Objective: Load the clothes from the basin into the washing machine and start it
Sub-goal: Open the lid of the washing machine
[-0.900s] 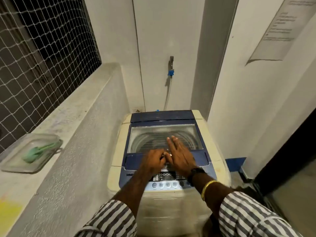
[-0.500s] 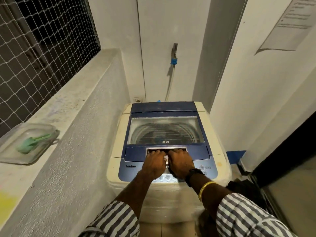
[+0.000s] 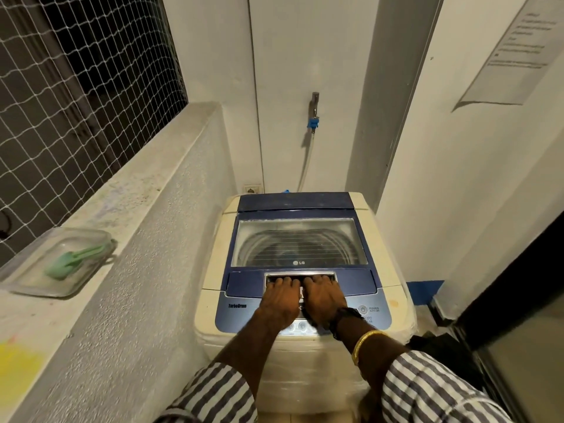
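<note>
A cream top-loading washing machine (image 3: pixel 210 270) with a blue top stands in front of me. Its glass lid (image 3: pixel 299 242) lies flat and closed, and the drum shows dimly through it. My left hand (image 3: pixel 280 297) and my right hand (image 3: pixel 323 297) rest side by side on the front of the lid. The fingers of both are curled into the silver handle recess (image 3: pixel 300 275). My wrists cover most of the control panel (image 3: pixel 369 309). No basin and no clothes are in view.
A concrete ledge (image 3: pixel 146 190) runs along the left under a net, with a clear tray (image 3: pixel 33 279) holding a green scoop (image 3: pixel 70 264). A tap with hose (image 3: pixel 312 122) is on the back wall. A white wall and dark doorway (image 3: pixel 518 285) close the right.
My right hand has slid back off the lid's glass to the handle. Both hands have moved up from the control panel and now have their fingers tucked into the recess.
</note>
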